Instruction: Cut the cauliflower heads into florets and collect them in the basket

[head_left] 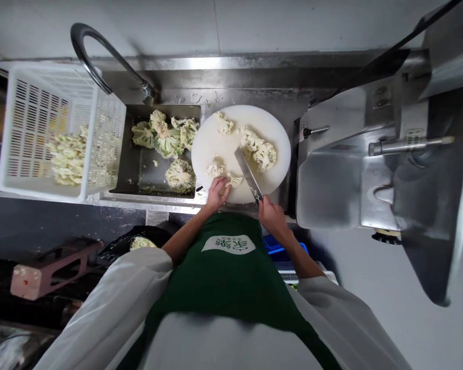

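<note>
At the near side of the round white cutting board (pixel 212 141), right hand (pixel 272 213) closed round the kitchen knife (pixel 249 174); left hand (pixel 217 193) bent at a small cauliflower floret (pixel 235 181) on the board, pinch or touch cannot tell. Risk: floret rolls, knife nicks left hand. Beyond, cauliflower chunks (pixel 265 156) could scatter if struck.

Cauliflower pieces (pixel 265 155) on cutting board (pixel 272 123); sink (pixel 148 172) left, cauliflower heads (pixel 180 176) inside; basket (pixel 40 192) farther left; machine (pixel 327 190) right.

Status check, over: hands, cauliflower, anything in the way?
Right hand gripping knife. Left hand at small cauliflower piece on cutting board. Larger chunks close beside the knife, possibly in the way.
</note>
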The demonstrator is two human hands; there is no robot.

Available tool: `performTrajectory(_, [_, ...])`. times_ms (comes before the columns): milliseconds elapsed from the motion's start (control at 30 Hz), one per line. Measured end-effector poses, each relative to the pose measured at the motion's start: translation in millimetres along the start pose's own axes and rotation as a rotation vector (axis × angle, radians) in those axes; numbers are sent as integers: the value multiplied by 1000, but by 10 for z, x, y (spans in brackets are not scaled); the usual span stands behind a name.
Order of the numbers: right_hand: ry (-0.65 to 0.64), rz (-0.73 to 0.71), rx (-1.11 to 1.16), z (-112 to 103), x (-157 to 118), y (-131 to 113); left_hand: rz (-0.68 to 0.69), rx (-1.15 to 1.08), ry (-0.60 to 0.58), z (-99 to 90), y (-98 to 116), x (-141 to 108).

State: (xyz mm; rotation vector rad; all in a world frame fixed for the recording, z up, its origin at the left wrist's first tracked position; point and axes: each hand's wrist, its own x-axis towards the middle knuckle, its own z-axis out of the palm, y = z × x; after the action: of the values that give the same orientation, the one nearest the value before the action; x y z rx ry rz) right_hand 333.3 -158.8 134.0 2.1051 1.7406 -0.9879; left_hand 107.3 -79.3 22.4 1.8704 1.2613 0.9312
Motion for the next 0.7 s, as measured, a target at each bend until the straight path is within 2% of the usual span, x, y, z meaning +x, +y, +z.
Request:
performTrajectory(133, [-1,-45,-16,-4,-59,-130,-85,-102,17,97,-29,25])
performTrajectory(367, [-28,-42,-51,85,-89,-245,-112,-176,11,185,-38,60])
performTrajectory(600, [-71,-53,-65,91,172,-444,-135,-213,-14,95,3,75])
performTrajectory(700, [-59,-51,-51,33,287,-437,-107,-209,-42,34,7,63])
